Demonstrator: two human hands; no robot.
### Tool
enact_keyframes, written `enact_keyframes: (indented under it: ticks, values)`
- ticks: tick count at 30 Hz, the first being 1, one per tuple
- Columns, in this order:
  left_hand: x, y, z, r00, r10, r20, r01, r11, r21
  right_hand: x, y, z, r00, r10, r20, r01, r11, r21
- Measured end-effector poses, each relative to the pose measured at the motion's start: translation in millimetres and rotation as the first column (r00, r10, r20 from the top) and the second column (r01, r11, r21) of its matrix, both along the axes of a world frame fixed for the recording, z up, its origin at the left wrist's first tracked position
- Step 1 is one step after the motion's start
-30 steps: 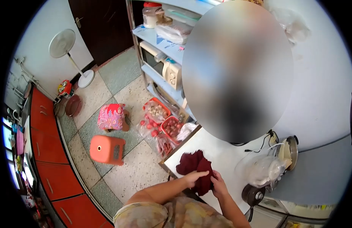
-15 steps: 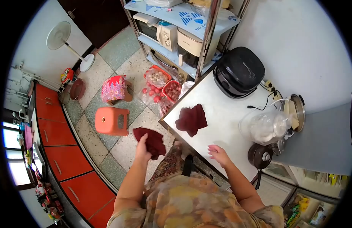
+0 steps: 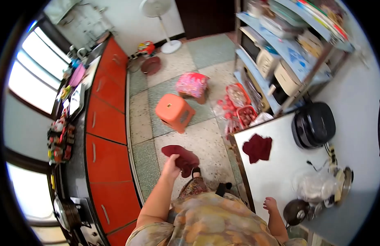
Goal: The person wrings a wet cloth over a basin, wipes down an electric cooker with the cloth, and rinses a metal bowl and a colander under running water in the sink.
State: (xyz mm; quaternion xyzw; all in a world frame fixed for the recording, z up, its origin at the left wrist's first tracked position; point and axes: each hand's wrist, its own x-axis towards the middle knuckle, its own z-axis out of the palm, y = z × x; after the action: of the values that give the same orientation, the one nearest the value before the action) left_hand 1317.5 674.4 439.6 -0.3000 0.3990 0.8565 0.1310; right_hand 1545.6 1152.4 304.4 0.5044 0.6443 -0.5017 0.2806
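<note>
My left hand (image 3: 171, 167) grips a dark red cloth (image 3: 182, 160), which hangs over the floor in front of me, left of the table. A second dark red cloth (image 3: 257, 148) lies crumpled near the far left corner of the white table (image 3: 276, 180). My right hand (image 3: 270, 203) is over the near part of that table, holding nothing, its fingers loosely curled but apart. It touches neither cloth.
An orange stool (image 3: 173, 110) and a cloth-covered stool (image 3: 192, 85) stand ahead on the tiled floor. Red cabinets (image 3: 108, 160) line the left. Black cooker (image 3: 315, 124), lidded pot (image 3: 295, 212) and shelf rack (image 3: 280, 45) are at right.
The view has swung left. Earlier both hands were at the cloths over the table; one cloth now hangs from my left hand over the floor, while the other lies on the table.
</note>
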Motion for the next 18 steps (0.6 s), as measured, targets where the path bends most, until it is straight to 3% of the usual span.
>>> enact_keyframes:
  ticks: [2,3,4,6,7,8,10,12,14,15,17,18]
  values:
    - [1.4,7.9,20.9,0.989,0.086,-0.117,-0.106,0.979,-0.177,-34.0,-7.3,11.8,0.997,0.047,-0.063,-0.044,0.998,0.039]
    - [0.9,2.5,28.2,0.994,0.023,-0.106,-0.052,0.960,-0.274,-50.1,-12.1,15.5,0.992,0.065,-0.105,-0.059,0.996,0.061]
    - [-0.5,-8.4,14.6,0.965,-0.074,-0.253,-0.030,0.923,-0.385,-66.0,-19.7,21.1,0.986,0.083,-0.146,-0.072,0.994,0.083]
    - [-4.4,-30.3,8.3,0.938,-0.230,-0.260,0.006,0.758,-0.652,-98.8,-45.9,36.5,0.972,0.151,-0.179,-0.132,0.985,0.113]
    - [-4.5,-40.4,20.4,0.924,-0.302,-0.236,-0.012,0.593,-0.805,-112.5,-60.3,41.0,0.963,0.172,-0.208,-0.152,0.982,0.109]
    - [-4.9,-54.3,18.0,0.908,-0.315,-0.277,-0.083,0.512,-0.855,-127.7,-75.9,44.8,0.952,0.194,-0.238,-0.173,0.979,0.106]
    - [-3.7,-88.4,26.2,0.907,-0.375,-0.193,-0.051,0.355,-0.933,-152.1,-114.3,50.4,0.925,0.273,-0.265,-0.253,0.961,0.108]
    - [-0.1,-126.1,31.5,0.942,-0.330,-0.069,0.029,0.285,-0.958,-174.2,-154.7,47.5,0.916,0.299,-0.268,-0.309,0.951,0.006]
    - [7.5,-167.7,6.2,0.977,-0.182,-0.112,-0.046,0.333,-0.942,-196.9,-205.3,62.0,0.825,0.522,-0.218,-0.520,0.851,0.071]
    - [13.1,-191.7,-6.7,0.992,-0.112,-0.063,-0.004,0.467,-0.884,-208.8,-220.7,55.8,0.773,0.602,-0.200,-0.600,0.796,0.075]
    - [25.3,-224.7,4.3,0.979,0.184,-0.092,-0.204,0.803,-0.560,-231.4,-246.0,34.5,0.590,0.772,-0.238,-0.756,0.631,0.173]
    - [30.1,-241.1,14.9,0.942,0.332,-0.052,-0.330,0.886,-0.325,-243.9,-257.1,23.2,0.484,0.834,-0.265,-0.799,0.544,0.255]
